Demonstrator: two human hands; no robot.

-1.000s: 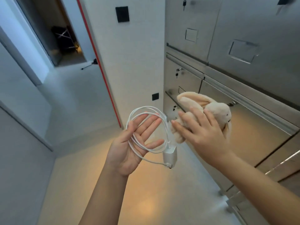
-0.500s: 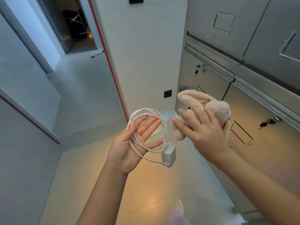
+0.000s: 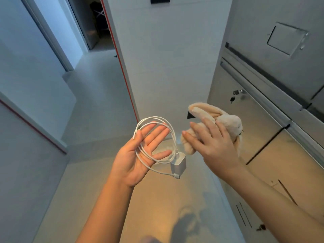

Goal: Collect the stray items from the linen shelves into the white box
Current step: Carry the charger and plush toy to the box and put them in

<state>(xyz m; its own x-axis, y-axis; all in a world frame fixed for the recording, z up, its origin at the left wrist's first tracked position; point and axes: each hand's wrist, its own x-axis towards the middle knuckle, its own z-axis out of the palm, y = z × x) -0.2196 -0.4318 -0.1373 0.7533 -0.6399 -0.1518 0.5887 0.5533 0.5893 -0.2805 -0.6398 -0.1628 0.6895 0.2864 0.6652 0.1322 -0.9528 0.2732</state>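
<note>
Left grip (image 3: 135,155), right grip (image 3: 213,148): bare, slim long fingers (image 3: 157,135). Left forearm (image 3: 105,207) and right forearm (image 3: 271,193) bare right to frame edge.

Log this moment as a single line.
left hand: palm up, white cable coil looped over straight fingers, charger block dangling | right hand: holds plush rabbit from above | white box: not in view

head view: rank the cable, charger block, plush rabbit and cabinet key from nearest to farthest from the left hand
1. cable: looped over the fingers of the left hand, touching it.
2. charger block: hanging just right of the palm.
3. plush rabbit: further right, held by the right hand.
4. cabinet key: upper right, beyond the rabbit.
</note>
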